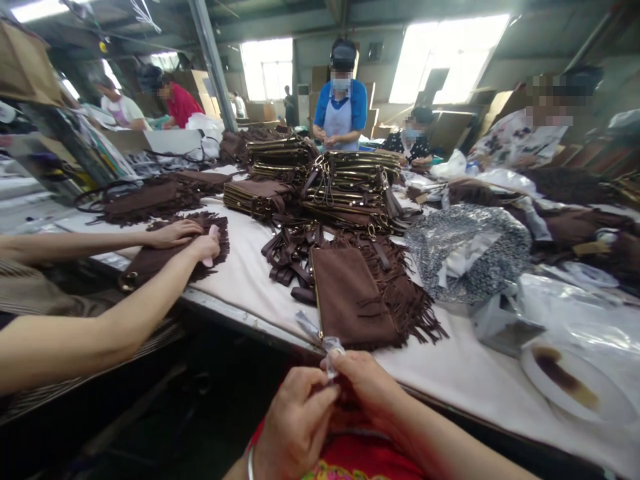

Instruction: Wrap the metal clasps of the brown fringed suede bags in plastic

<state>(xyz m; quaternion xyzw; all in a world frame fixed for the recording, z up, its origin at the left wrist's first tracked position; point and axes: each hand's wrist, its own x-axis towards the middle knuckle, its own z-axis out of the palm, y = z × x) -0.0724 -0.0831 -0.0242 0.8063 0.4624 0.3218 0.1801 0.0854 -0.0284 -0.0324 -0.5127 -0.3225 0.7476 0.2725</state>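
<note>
At the table's front edge, my left hand [300,417] and my right hand [367,383] meet, fingers closed round a small piece of clear plastic wrap [331,347]. The wrap is at the near corner of a dark brown fringed pouch [353,293], by its metal zipper end. The pouch lies flat on the white-covered table, its fringe spread to the right. A second plastic-wrapped strip [307,325] sticks out to the left of that corner. Brown wrist straps [293,257] are heaped just behind the pouch.
Stacks of brown pouches [350,180] stand mid-table. On the right are a patterned plastic bag [470,250], a grey box [505,323] and a white dish [577,383] with dark residue. At left, a co-worker's hands press on another fringed bag [160,257]. Several people work behind.
</note>
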